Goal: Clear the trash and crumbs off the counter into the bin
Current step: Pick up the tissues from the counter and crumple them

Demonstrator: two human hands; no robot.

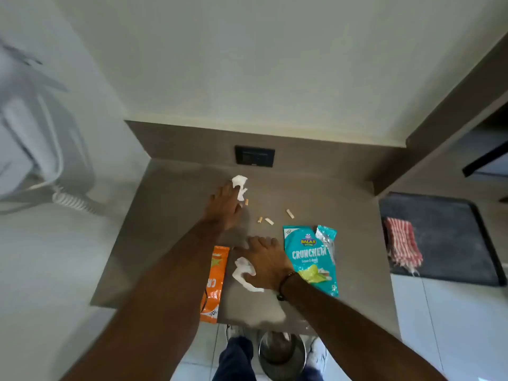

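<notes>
My left hand (225, 206) reaches far across the brown counter (170, 215), and its fingertips are closed on a crumpled white tissue (239, 187). My right hand (265, 259) lies flat with fingers spread, its thumb pressing a second white tissue (243, 272). Several pale snack crumbs (268, 221) are scattered between my hands. A teal Crunchem packet (310, 259) with a torn strip (325, 237) lies right of my right hand. An orange packet (214, 284) lies left of it, partly under my left forearm. A round metal bin (281, 350) stands on the floor below the counter's front edge.
A black wall socket (254, 156) sits on the backsplash. To the right, a dark mat (445, 215) carries a red striped cloth (402, 244). A white corded appliance (41, 133) hangs at the left. My legs and shoes flank the bin.
</notes>
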